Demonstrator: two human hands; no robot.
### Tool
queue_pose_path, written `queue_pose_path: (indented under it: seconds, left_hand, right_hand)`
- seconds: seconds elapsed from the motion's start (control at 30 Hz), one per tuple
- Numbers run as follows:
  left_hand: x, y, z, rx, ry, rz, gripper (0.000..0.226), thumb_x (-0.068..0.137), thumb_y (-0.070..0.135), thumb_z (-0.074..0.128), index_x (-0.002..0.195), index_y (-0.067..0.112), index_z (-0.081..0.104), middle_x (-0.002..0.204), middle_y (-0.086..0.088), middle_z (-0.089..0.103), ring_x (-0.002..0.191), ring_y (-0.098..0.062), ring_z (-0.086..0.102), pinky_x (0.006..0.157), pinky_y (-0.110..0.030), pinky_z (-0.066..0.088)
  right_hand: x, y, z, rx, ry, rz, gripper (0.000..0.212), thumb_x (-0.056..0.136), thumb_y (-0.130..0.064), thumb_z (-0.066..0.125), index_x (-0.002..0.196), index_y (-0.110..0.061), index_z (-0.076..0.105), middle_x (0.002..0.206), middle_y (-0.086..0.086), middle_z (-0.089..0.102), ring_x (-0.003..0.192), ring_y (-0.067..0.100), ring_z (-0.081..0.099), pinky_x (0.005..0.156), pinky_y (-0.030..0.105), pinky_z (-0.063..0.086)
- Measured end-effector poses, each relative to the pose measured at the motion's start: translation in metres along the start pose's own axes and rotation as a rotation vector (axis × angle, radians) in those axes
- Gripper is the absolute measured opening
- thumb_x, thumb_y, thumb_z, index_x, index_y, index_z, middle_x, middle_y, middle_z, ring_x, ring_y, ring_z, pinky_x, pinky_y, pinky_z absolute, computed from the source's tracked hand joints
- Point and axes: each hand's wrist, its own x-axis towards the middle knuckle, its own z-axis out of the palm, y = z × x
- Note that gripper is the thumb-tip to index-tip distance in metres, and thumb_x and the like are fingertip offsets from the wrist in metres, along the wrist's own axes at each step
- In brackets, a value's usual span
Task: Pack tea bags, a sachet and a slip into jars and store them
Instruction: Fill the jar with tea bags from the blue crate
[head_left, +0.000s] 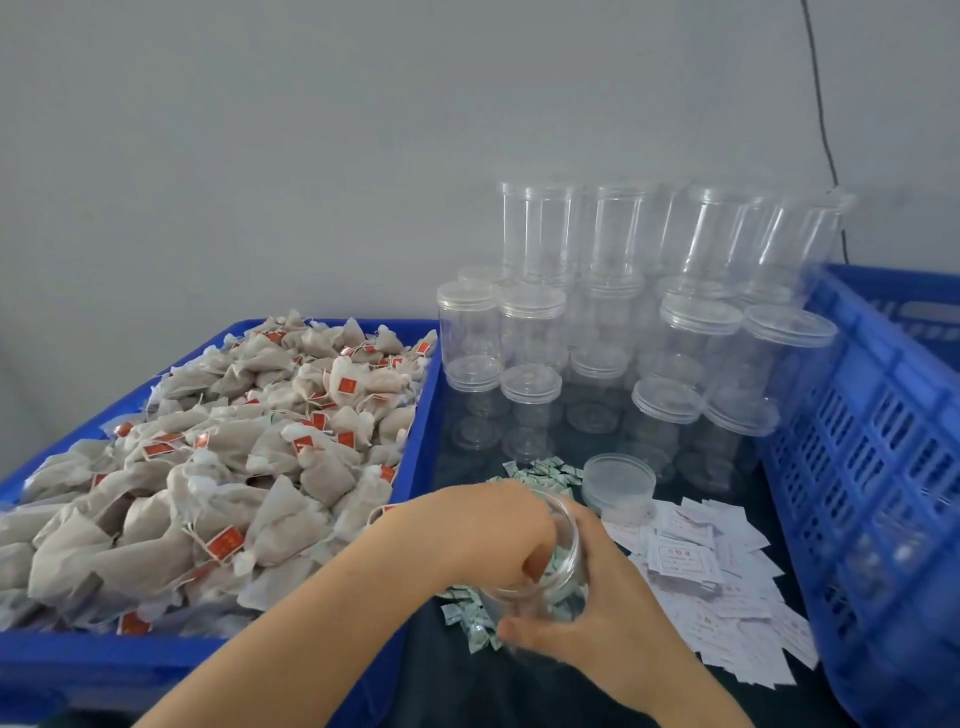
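While R hand (608, 597) grips open jar (563, 566) at 6 o'clock, L hand (498, 535) fingers curl into its mouth, grip unclear; tea bags (218, 467) at 9, lid (618, 475) just past jar

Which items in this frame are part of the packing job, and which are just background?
Job: open jar in right hand; left hand at its mouth; tea bags; sachets; slips; loose lid; stacked jars.
Background: black cable; wall.
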Motion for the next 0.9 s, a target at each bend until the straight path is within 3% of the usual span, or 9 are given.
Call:
queue_pose_path:
  seconds: [0.17, 0.23, 0.27, 0.3, 0.4, 0.47, 0.57, 0.7, 0.9]
  left_hand:
    - [0.022, 0.004, 0.005, 0.030, -0.099, -0.180, 0.030, 0.092, 0.013, 0.058, 0.121, 0.003, 0.054, 0.082, -0.002, 0.052, 0.075, -0.018, 0.046, 0.045, -0.015, 0.029]
    - [0.044, 0.032, 0.025, 0.365, -0.251, -0.475, 0.051, 0.076, 0.007, 0.076, 0.117, 0.000, 0.046, 0.091, -0.002, 0.057, 0.077, -0.024, 0.057, 0.053, -0.019, 0.046]
    - [0.048, 0.042, 0.038, 0.294, -0.498, -0.688, 0.072, 0.061, -0.003, 0.083, 0.119, -0.013, 0.042, 0.102, -0.015, 0.060, 0.085, -0.035, 0.062, 0.067, -0.032, 0.054]
    - [0.059, 0.051, 0.045, 0.318, -0.562, -0.853, 0.084, 0.049, -0.011, 0.083, 0.118, -0.023, 0.038, 0.108, -0.028, 0.058, 0.093, -0.043, 0.063, 0.075, -0.044, 0.054]
    - [0.085, 0.051, 0.060, 0.367, -0.567, -0.505, 0.104, 0.032, -0.013, 0.073, 0.128, -0.019, 0.034, 0.110, -0.015, 0.059, 0.110, -0.034, 0.059, 0.077, -0.028, 0.051]
    - [0.058, 0.029, 0.043, 0.549, -0.421, -0.318, 0.082, 0.047, -0.013, 0.078, 0.122, -0.018, 0.045, 0.113, -0.016, 0.059, 0.109, -0.031, 0.057, 0.089, -0.027, 0.047]
    - [0.021, 0.001, 0.001, -0.070, -0.181, -0.099, 0.028, 0.090, 0.013, 0.058, 0.118, 0.011, 0.061, 0.088, 0.007, 0.055, 0.079, -0.014, 0.051, 0.064, -0.021, 0.038]
    - [-0.007, -0.036, -0.009, -0.308, 0.149, -0.019, 0.030, 0.094, 0.030, 0.056, 0.124, 0.029, 0.060, 0.111, 0.014, 0.064, 0.086, 0.001, 0.053, 0.067, -0.004, 0.033]
    - [-0.037, -0.090, 0.009, -0.473, 0.556, -0.267, 0.036, 0.087, 0.034, 0.066, 0.123, 0.035, 0.059, 0.096, 0.025, 0.060, 0.081, 0.012, 0.059, 0.068, -0.004, 0.043]
  right_hand:
    - [0.001, -0.003, 0.003, -0.032, 0.022, 0.040, 0.105, 0.047, -0.047, 0.091, 0.136, -0.054, 0.036, 0.129, -0.031, 0.055, 0.118, -0.009, 0.054, 0.096, 0.018, 0.047]
    - [0.002, -0.003, 0.003, -0.054, 0.013, 0.052, 0.106, 0.045, -0.050, 0.091, 0.135, -0.055, 0.035, 0.128, -0.028, 0.057, 0.117, -0.006, 0.056, 0.097, 0.024, 0.048]
    - [0.002, -0.003, 0.003, -0.059, 0.005, 0.047, 0.103, 0.046, -0.049, 0.092, 0.131, -0.060, 0.036, 0.127, -0.027, 0.058, 0.115, -0.005, 0.057, 0.095, 0.024, 0.048]
    - [0.002, -0.003, 0.003, -0.061, -0.003, 0.039, 0.099, 0.047, -0.048, 0.092, 0.127, -0.064, 0.036, 0.126, -0.027, 0.058, 0.113, -0.004, 0.059, 0.092, 0.022, 0.048]
    - [0.001, -0.002, 0.003, -0.051, -0.015, 0.035, 0.097, 0.048, -0.049, 0.092, 0.123, -0.069, 0.034, 0.125, -0.029, 0.058, 0.113, -0.005, 0.059, 0.088, 0.018, 0.049]
    - [0.002, 0.000, 0.004, -0.013, -0.017, 0.017, 0.094, 0.051, -0.045, 0.092, 0.122, -0.069, 0.037, 0.126, -0.032, 0.057, 0.115, -0.008, 0.056, 0.086, 0.010, 0.049]
    - [0.003, 0.002, 0.005, 0.014, -0.025, 0.011, 0.093, 0.053, -0.042, 0.092, 0.123, -0.070, 0.037, 0.128, -0.034, 0.055, 0.118, -0.010, 0.054, 0.087, 0.006, 0.047]
    - [0.001, 0.004, 0.000, 0.032, -0.017, 0.011, 0.087, 0.054, -0.042, 0.093, 0.116, -0.072, 0.040, 0.123, -0.035, 0.056, 0.114, -0.012, 0.055, 0.083, 0.001, 0.044]
    - [-0.003, 0.008, -0.003, 0.021, 0.002, 0.060, 0.093, 0.049, -0.054, 0.090, 0.124, -0.068, 0.036, 0.119, -0.042, 0.048, 0.116, -0.019, 0.048, 0.081, -0.003, 0.041]
